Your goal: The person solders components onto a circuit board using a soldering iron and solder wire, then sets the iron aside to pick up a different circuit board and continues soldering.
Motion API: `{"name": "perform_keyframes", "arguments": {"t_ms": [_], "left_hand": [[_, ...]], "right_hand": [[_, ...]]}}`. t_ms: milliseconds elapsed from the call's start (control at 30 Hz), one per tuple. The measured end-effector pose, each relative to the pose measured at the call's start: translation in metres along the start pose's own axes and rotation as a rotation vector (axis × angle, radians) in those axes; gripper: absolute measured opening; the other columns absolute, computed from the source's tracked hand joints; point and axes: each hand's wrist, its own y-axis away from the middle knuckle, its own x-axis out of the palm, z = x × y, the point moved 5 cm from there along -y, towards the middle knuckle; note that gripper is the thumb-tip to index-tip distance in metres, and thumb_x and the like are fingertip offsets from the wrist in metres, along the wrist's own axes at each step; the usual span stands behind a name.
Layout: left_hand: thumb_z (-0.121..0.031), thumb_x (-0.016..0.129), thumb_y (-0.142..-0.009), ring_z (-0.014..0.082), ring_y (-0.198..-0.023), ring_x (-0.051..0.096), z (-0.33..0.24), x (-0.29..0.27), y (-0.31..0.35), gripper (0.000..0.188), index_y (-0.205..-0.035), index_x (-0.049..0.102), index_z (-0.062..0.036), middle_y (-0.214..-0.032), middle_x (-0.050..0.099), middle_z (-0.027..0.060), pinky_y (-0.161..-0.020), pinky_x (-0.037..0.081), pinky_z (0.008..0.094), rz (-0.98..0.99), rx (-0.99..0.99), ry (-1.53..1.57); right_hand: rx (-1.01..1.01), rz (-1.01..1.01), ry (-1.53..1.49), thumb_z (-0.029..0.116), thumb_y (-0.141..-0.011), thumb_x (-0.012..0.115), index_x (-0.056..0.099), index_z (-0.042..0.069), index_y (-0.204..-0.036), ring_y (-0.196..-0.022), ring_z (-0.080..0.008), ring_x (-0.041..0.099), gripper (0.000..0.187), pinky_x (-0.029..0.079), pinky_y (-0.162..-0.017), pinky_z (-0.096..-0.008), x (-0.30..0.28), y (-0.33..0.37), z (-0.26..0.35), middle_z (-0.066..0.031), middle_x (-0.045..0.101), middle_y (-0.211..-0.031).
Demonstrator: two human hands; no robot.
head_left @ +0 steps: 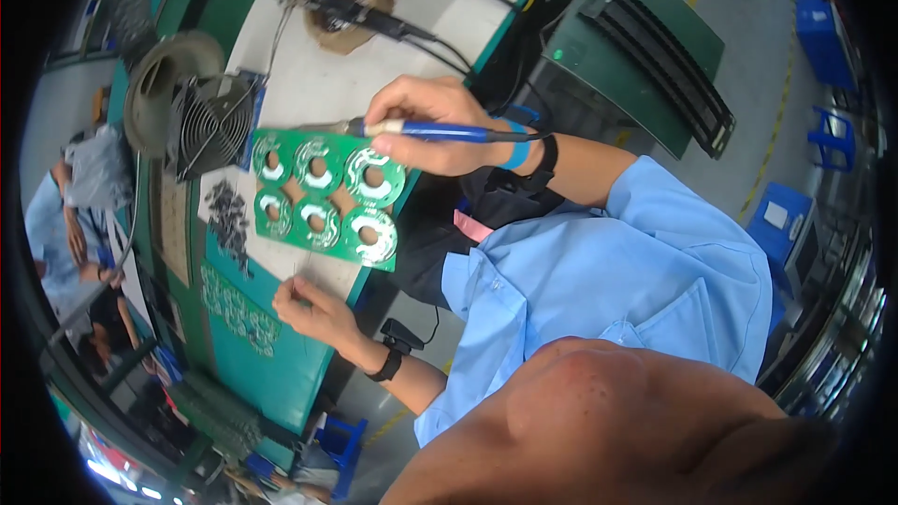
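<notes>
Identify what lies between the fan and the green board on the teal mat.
The head view shows a pile of small dark parts between fan and board.

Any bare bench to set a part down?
Two patches: white bench top between the brown bowl and the near circuit board; green mat between the flat-lying boards and bench edge, beside the left hand. Crowded: around the fan and black parts.

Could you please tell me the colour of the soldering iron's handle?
The handle is mostly blue, best seen in the head view.
</notes>
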Motion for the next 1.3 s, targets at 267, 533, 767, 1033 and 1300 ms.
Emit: {"name": "perform_keyframes", "arguments": {"t_ms": [267,533,767,1033,1300], "left_hand": [[-0.010,0.064,-0.101,0.0254,-0.083,0.057,-0.005,-0.004,-0.002,0.012,-0.104,0.062,0.0011,-0.092,0.063,0.0114,-0.074,0.047,0.0367,0.052,0.057,-0.060],[-0.006,0.068,-0.095,0.0225,-0.075,0.053,-0.016,-0.010,-0.006,0.007,-0.098,0.063,-0.0018,-0.084,0.061,0.0083,-0.076,0.041,0.0385,-0.022,0.044,0.041],[-0.009,0.067,-0.098,0.0223,-0.076,0.053,-0.014,-0.002,-0.004,0.009,-0.097,0.063,-0.0007,-0.086,0.061,0.0083,-0.072,0.043,0.0369,-0.025,0.061,0.031],[-0.012,0.066,-0.099,0.0210,-0.074,0.053,-0.012,-0.001,-0.002,0.011,-0.100,0.063,-0.0014,-0.086,0.062,0.0075,-0.073,0.043,0.0367,0.001,0.041,0.016],[-0.013,0.067,-0.099,0.0209,-0.074,0.051,-0.014,0.000,-0.002,0.011,-0.098,0.064,-0.0024,-0.084,0.061,0.0060,-0.076,0.040,0.0375,-0.017,0.004,0.049]], "right_hand": [[0.082,-0.013,-0.117,0.006,-0.095,0.070,0.061,-0.004,-0.116,-0.083,-0.0092,0.065,0.025,0.053,-0.071,-0.0243,0.002,0.008,-0.015,-0.0077,0.070,-0.098],[0.015,-0.022,-0.056,0.005,-0.096,0.068,0.061,-0.005,-0.116,-0.082,-0.0113,0.067,0.024,0.055,-0.073,-0.0246,0.000,0.008,-0.012,-0.0109,0.071,-0.097],[-0.141,-0.129,0.156,0.007,-0.095,0.068,0.063,-0.005,-0.112,-0.073,-0.0143,0.068,0.021,0.055,-0.068,-0.0254,-0.037,0.018,0.030,-0.0135,0.072,-0.089],[-0.165,-0.541,0.470,0.003,-0.095,0.068,0.066,-0.004,-0.112,-0.073,-0.0076,0.060,0.019,0.047,-0.064,-0.0206,-0.136,0.010,0.069,-0.0073,0.067,-0.086],[-0.221,-0.338,0.767,-0.001,-0.093,0.070,0.071,-0.002,-0.107,-0.076,-0.0063,0.057,0.015,0.044,-0.067,-0.0214,-0.147,0.005,0.073,-0.0022,0.065,-0.085]]}}
